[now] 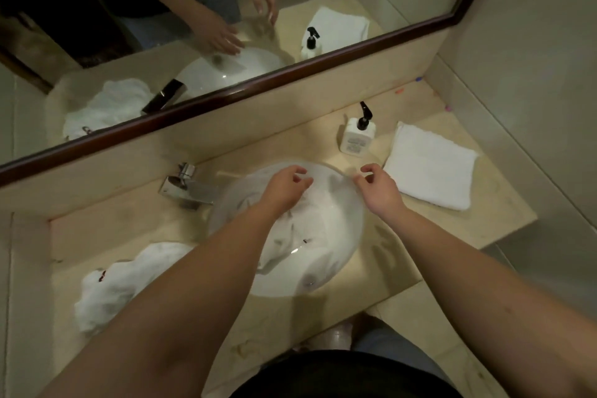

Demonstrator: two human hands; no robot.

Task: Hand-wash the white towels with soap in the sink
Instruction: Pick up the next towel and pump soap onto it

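A wet white towel point(310, 220) lies crumpled in the round white sink point(284, 284). My left hand point(286, 184) hovers over the far part of the basin with its fingers loosely curled and nothing plainly in them. My right hand point(378, 187) hangs at the sink's far right rim, also loosely curled and holding nothing I can see. A faint grey blur stretches between the two hands. A white soap bottle point(355, 136) with a black pump stands behind the sink on the right. A folded white towel point(433, 166) lies to its right.
A second crumpled white towel point(129, 281) sits on the beige counter left of the sink. The chrome faucet point(190, 187) stands at the sink's far left. A dark-framed mirror point(193, 26) runs along the back wall. The counter ends at a tiled wall on the right.
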